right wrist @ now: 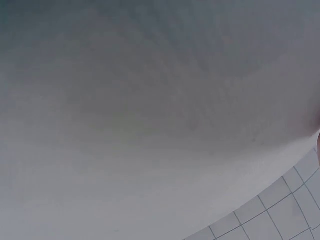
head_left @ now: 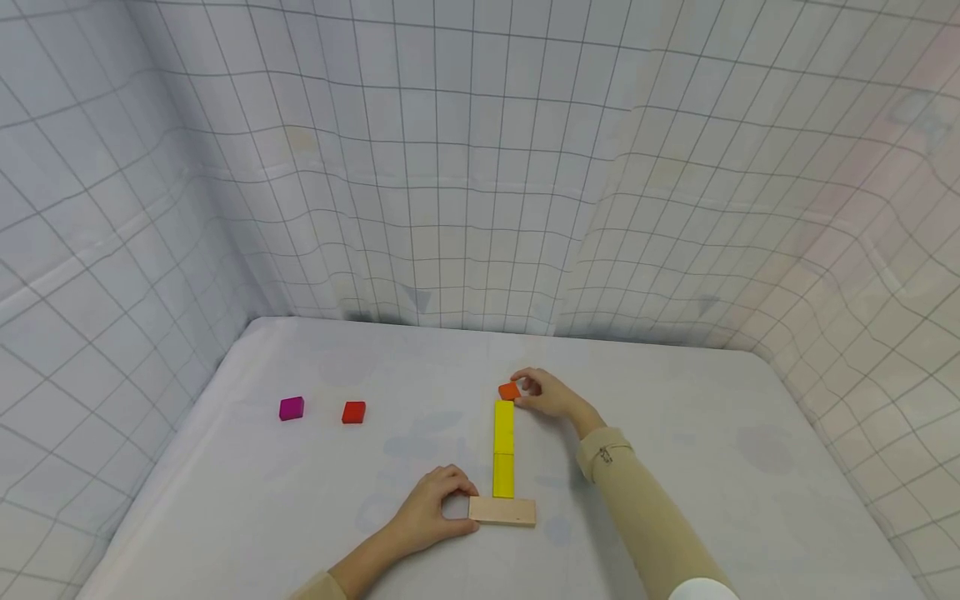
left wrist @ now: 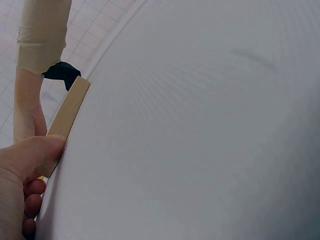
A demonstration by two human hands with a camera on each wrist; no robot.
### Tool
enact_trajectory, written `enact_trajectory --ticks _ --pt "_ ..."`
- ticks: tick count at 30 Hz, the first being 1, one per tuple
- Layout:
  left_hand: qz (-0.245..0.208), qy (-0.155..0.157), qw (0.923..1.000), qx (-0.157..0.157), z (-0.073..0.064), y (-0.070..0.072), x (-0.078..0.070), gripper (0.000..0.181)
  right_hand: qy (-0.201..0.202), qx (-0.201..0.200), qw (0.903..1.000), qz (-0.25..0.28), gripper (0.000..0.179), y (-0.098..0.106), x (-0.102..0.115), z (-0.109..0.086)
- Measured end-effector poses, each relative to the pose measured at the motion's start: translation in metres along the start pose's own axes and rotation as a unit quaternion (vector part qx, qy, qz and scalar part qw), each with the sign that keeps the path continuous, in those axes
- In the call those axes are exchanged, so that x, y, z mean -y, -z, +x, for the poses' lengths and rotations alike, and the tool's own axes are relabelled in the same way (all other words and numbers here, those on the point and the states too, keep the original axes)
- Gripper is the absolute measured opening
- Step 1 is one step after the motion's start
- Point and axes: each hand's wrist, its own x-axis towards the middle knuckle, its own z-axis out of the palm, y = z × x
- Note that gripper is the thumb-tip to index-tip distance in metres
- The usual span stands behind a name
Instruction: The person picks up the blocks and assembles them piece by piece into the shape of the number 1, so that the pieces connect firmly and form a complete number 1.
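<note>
A plain wooden block (head_left: 502, 512) lies crosswise at the near end of a line of two yellow blocks (head_left: 504, 437). My left hand (head_left: 431, 512) pinches its left end between thumb and fingers; the left wrist view shows the thumb on the wooden block (left wrist: 67, 115) too. At the far end of the yellow line sits a small orange block (head_left: 508, 391), slightly turned. My right hand (head_left: 550, 394) holds this orange block from its right side, thumb near and fingers far. Only a sliver of the right hand shows in the right wrist view.
To the left on the white-covered table (head_left: 247, 500) lie a red block (head_left: 354, 412) and a magenta block (head_left: 292, 408), apart from each other. Grid-patterned curtains (head_left: 510, 208) hang behind the table and on both sides.
</note>
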Motion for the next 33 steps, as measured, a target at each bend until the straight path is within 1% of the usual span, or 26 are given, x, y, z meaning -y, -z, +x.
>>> enact_trajectory --ticks 4,10,17,24,33 --pt "0.0 -0.006 1.0 -0.002 -0.0002 -0.0006 0.0005 0.028 0.014 0.004 0.9997 0.02 0.037 0.0015 -0.0019 0.0014" --pt "-0.003 -0.002 1.0 0.004 -0.0003 0.0001 -0.0001 0.03 0.016 0.008 0.9993 0.032 0.036 0.0017 -0.0038 0.0045" --pt "-0.002 0.004 1.0 0.006 0.0002 0.0001 0.0004 0.03 0.028 0.011 0.9981 0.053 0.035 0.0026 -0.0067 0.0063" --pt "-0.002 0.015 0.9998 0.01 -0.0001 0.0011 -0.001 0.03 0.017 0.009 0.9988 0.045 0.031 0.0017 -0.0045 0.0052" --pt "0.005 -0.002 1.0 0.001 -0.0002 0.0013 -0.0009 0.03 0.007 0.009 0.9995 0.031 0.029 0.0012 -0.0031 0.006"
